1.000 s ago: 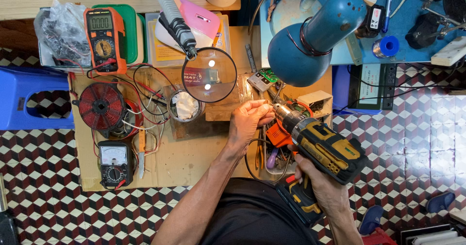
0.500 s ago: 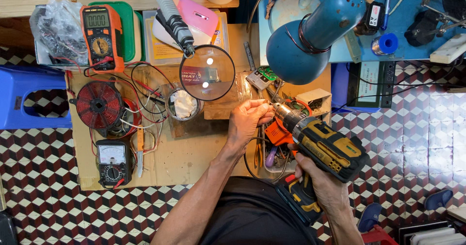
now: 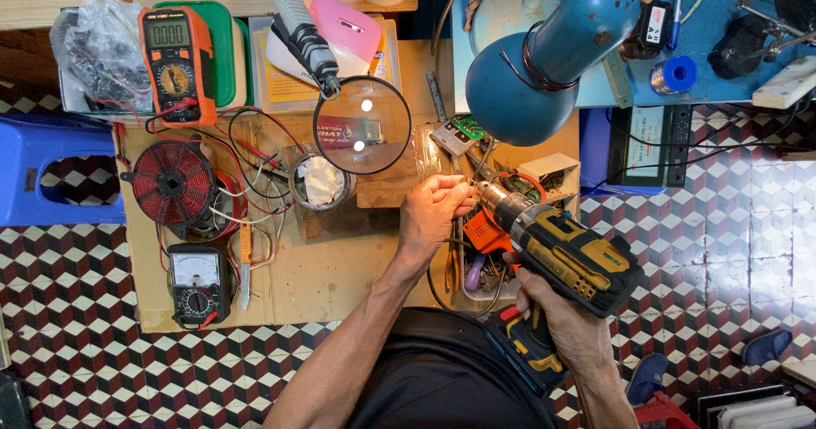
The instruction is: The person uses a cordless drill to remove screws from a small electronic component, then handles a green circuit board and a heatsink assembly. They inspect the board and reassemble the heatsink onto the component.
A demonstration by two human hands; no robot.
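Note:
My right hand (image 3: 561,318) grips the handle of a yellow and black cordless drill (image 3: 569,255), which points up and left over the wooden bench (image 3: 323,276). My left hand (image 3: 433,212) is closed with its fingertips pinched at the drill's chuck (image 3: 491,198), at the tip. Whether a bit sits between the fingers is hidden. Just behind the chuck lie an orange tool (image 3: 486,233) and a small green circuit board (image 3: 466,129).
A magnifying glass (image 3: 361,125) on a flexible arm hangs over the bench middle. A blue desk lamp (image 3: 544,55) looms at top right. Two multimeters (image 3: 174,55) (image 3: 197,283), a red wire coil (image 3: 174,182), a small round tin (image 3: 321,181) and tangled leads fill the left. A blue stool (image 3: 42,170) stands left.
The view has shifted slightly. My left hand stays pinched at the chuck and the drill holds nearly the same place.

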